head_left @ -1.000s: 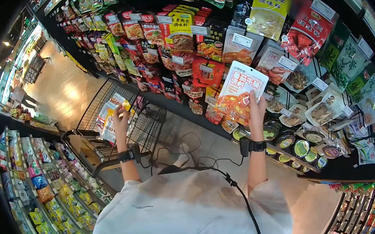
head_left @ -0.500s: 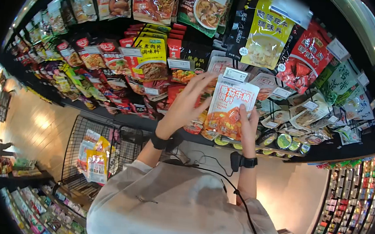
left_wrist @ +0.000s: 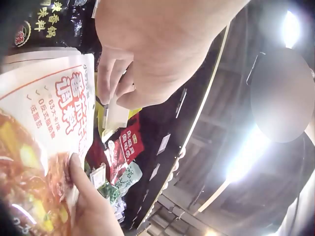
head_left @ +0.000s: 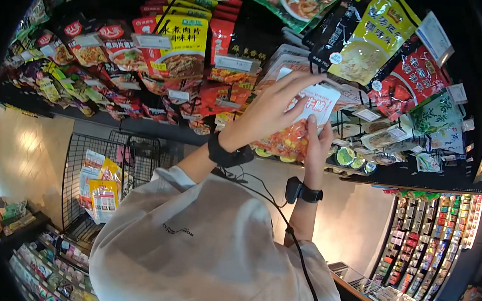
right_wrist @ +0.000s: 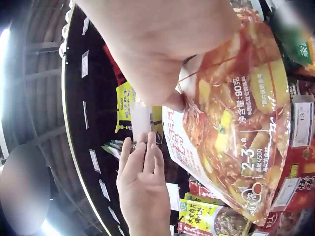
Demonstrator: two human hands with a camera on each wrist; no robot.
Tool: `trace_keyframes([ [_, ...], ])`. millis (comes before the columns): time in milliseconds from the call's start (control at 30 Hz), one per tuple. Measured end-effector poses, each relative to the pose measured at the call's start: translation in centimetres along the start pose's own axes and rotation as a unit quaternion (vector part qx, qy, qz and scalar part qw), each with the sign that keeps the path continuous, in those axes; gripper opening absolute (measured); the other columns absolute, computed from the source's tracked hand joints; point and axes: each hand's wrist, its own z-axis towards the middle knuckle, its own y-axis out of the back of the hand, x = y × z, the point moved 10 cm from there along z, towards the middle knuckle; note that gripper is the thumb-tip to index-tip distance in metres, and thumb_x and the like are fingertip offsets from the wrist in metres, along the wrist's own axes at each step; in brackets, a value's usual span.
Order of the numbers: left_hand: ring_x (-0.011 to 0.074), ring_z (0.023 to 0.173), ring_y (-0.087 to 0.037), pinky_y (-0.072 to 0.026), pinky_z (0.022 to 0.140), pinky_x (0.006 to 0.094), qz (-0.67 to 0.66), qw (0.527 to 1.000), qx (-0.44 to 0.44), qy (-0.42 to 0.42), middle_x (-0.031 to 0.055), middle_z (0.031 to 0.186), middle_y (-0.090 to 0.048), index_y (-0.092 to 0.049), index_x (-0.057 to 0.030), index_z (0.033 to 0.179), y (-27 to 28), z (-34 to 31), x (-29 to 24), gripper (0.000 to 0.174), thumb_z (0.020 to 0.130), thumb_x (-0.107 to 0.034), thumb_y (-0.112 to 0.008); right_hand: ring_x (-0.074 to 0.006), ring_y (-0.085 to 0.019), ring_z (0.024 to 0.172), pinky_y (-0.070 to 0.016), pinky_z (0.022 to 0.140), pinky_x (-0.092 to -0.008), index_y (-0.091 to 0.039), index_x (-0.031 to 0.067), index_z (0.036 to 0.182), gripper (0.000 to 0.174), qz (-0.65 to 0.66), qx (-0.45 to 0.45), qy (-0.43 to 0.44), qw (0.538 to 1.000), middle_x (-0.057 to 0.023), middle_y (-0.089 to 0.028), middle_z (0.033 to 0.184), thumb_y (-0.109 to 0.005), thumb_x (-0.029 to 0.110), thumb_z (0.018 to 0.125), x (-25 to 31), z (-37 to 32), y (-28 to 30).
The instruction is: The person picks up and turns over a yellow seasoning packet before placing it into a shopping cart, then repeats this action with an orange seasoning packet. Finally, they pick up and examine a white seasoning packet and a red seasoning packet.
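The right hand (head_left: pixel 314 142) grips the lower edge of a seasoning pouch (head_left: pixel 321 102), which rises upright above it, while the left hand (head_left: pixel 270 110) covers the pouch's top at a white tag (left_wrist: pixel 116 112), pinch unclear, before hanging packets (head_left: pixel 176 41).

Both arms raised, left hand (head_left: pixel 268 110) fingers outstretched, right hand (head_left: pixel 315 138) pinching.

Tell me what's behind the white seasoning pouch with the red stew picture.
Hanging seasoning packets and white price tags show around it. Directly behind is hidden by the white seasoning pouch in the right hand and by the left hand.
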Motion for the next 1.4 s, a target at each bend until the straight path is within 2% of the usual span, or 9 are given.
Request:
trace_keyframes([
  [500,0.0289,0.109,-0.066,-0.0534,0.089,0.0347,0.039,0.998,-0.026,-0.046,0.0136,0.123,-0.066,-0.060,-0.0046,0.131,1.9,0.2,0.4,0.039,0.092,0.002,-0.058,-0.0079,-0.058,0.098,-0.0471,0.086,-0.0258,-0.060,-0.0012,0.125,0.032,0.040,-0.021,0.003,0.999,-0.0042,-0.067,0.112,-0.062,0.020,0.101,0.0,1.7,-2.5],
  [533,0.0329,0.100,-0.065,-0.0534,0.083,0.0396,0.014,0.997,-0.058,-0.040,0.0132,0.115,-0.066,-0.062,-0.0115,0.129,2.1,0.1,0.5,0.040,0.090,-0.001,-0.058,-0.0079,-0.058,0.098,-0.0469,0.087,-0.0256,-0.060,-0.0012,0.125,0.032,0.035,-0.020,0.010,0.999,-0.0041,-0.067,0.112,-0.061,0.020,0.101,0.2,1.7,-2.5],
  [833,0.0286,0.093,-0.067,-0.0543,0.078,0.0346,0.018,1.000,-0.021,-0.005,0.0138,0.115,-0.066,-0.059,-0.0110,0.134,2.5,-0.3,0.2,0.043,0.092,-0.001,-0.059,-0.0089,-0.057,0.094,-0.0463,0.082,-0.0272,-0.062,-0.0030,0.121,0.034,0.019,-0.021,0.047,0.998,-0.0055,-0.067,0.110,-0.064,0.023,0.099,-4.3,7.0,-2.0],
  [1000,0.0299,0.091,-0.067,-0.0541,0.078,0.0359,0.067,0.998,0.015,0.012,0.0145,0.111,-0.066,-0.061,-0.0089,0.128,2.6,-1.7,-0.5,0.037,0.091,-0.004,-0.060,-0.0199,-0.061,0.109,-0.0462,0.097,-0.0310,-0.054,-0.0050,0.129,0.037,0.021,-0.014,0.035,0.999,-0.0135,-0.062,0.127,-0.063,0.006,0.095,-8.6,9.9,-1.1],
  [1033,0.0304,0.092,-0.067,-0.0541,0.078,0.0364,0.082,0.996,0.028,0.025,0.0148,0.112,-0.066,-0.062,-0.0085,0.126,2.8,-2.1,-0.5,0.035,0.091,-0.005,-0.060,-0.0112,-0.060,0.093,-0.0503,0.077,-0.0270,-0.058,-0.0018,0.117,0.026,0.058,-0.078,0.121,0.988,-0.0055,-0.066,0.105,-0.064,0.009,0.094,-6.0,9.0,-1.6],
  [1133,0.0347,0.095,-0.066,-0.0543,0.080,0.0404,0.104,0.993,0.059,-0.016,0.0152,0.113,-0.066,-0.065,-0.0057,0.117,2.3,-3.6,-1.3,0.025,0.094,-0.012,-0.059,-0.0130,-0.059,0.088,-0.0493,0.075,-0.0292,-0.057,0.0010,0.104,0.014,-0.041,-0.021,0.075,0.996,-0.0054,-0.063,0.101,-0.061,0.012,0.096,-8.6,9.5,-0.2],
  [1233,0.0350,0.094,-0.066,-0.0536,0.078,0.0436,0.153,0.981,0.111,0.043,0.0147,0.111,-0.066,-0.065,-0.0043,0.112,2.7,-5.9,-1.4,0.022,0.095,-0.016,-0.057,-0.0174,-0.061,0.092,-0.0507,0.082,-0.0323,-0.057,-0.0033,0.107,0.017,-0.048,-0.017,0.077,0.996,-0.0099,-0.064,0.104,-0.059,0.012,0.099,-6.6,7.9,-1.0],
  [1300,0.0349,0.093,-0.066,-0.0532,0.077,0.0449,0.194,0.973,0.092,0.079,0.0143,0.105,-0.066,-0.065,-0.0049,0.111,3.3,-7.9,-0.7,0.022,0.095,-0.017,-0.056,-0.0223,-0.062,0.104,-0.0507,0.093,-0.0349,-0.055,-0.0078,0.117,0.026,-0.104,-0.048,0.162,0.980,-0.0161,-0.064,0.115,-0.059,0.011,0.099,-5.7,6.7,0.5],
  [1400,0.0342,0.092,-0.066,-0.0535,0.077,0.0436,0.266,0.954,0.051,0.129,0.0145,0.098,-0.066,-0.064,-0.0059,0.114,5.2,-10.9,-0.9,0.024,0.094,-0.019,-0.058,-0.0262,-0.058,0.117,-0.0453,0.104,-0.0381,-0.052,-0.0070,0.124,0.031,-0.064,-0.009,0.157,0.985,-0.0203,-0.060,0.126,-0.060,0.011,0.100,-4.4,3.4,1.6],
])
